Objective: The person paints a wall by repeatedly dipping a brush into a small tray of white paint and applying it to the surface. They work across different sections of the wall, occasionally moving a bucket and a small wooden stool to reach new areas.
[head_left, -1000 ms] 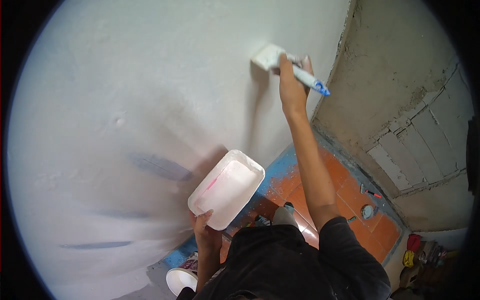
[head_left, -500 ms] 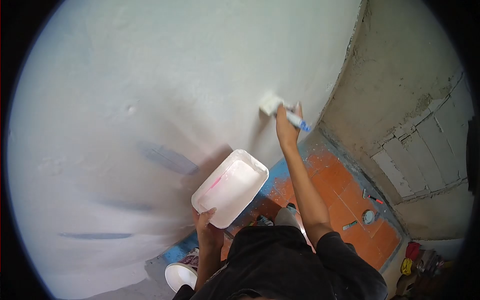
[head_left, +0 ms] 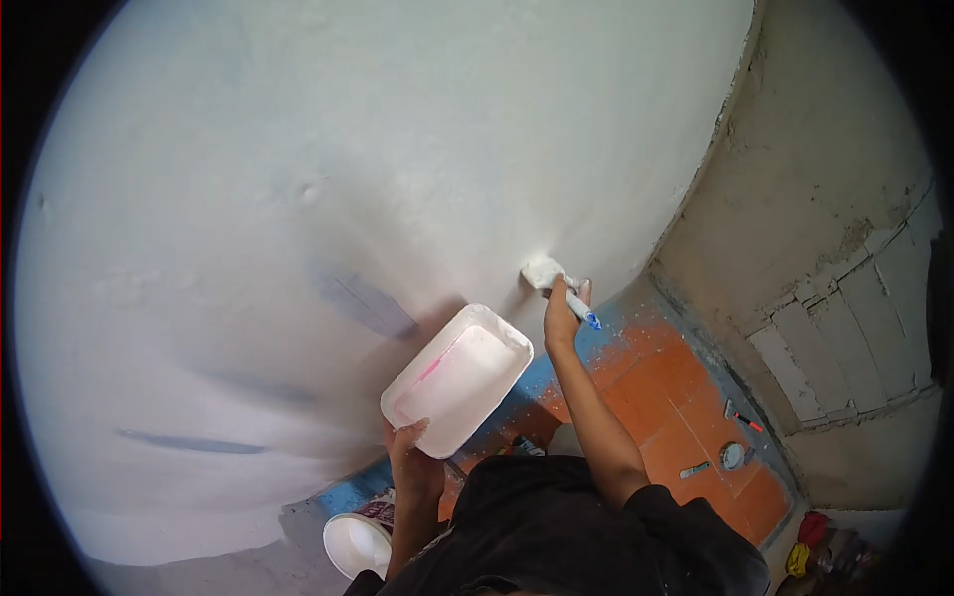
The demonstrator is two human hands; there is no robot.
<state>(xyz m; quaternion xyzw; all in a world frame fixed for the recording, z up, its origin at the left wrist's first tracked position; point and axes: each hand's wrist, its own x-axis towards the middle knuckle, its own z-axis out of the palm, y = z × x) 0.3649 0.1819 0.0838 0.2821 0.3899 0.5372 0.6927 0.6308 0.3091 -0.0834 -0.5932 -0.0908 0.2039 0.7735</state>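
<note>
A wide brush [head_left: 543, 272] with white bristles and a blue-tipped handle is in my right hand [head_left: 564, 310], its bristles against the pale wall [head_left: 427, 129]. My left hand [head_left: 410, 457] grips the lower left corner of a white rectangular tray [head_left: 477, 382], thumb over the rim. Whitish paint and a pink streak show inside the tray. Grey-blue patches [head_left: 363, 303] mark the wall to the left of the tray.
A white bucket [head_left: 343, 556] stands at the lower left. On the orange tiled floor [head_left: 646, 407] lie a scraper [head_left: 695, 470], a round tin [head_left: 732, 456] and a red-handled tool [head_left: 747, 423]. A rough bare wall [head_left: 795, 199] rises at the right.
My right hand and the brush have moved down along the wall. The tray stays nearly in place in my left hand, while the view has shifted slightly.
</note>
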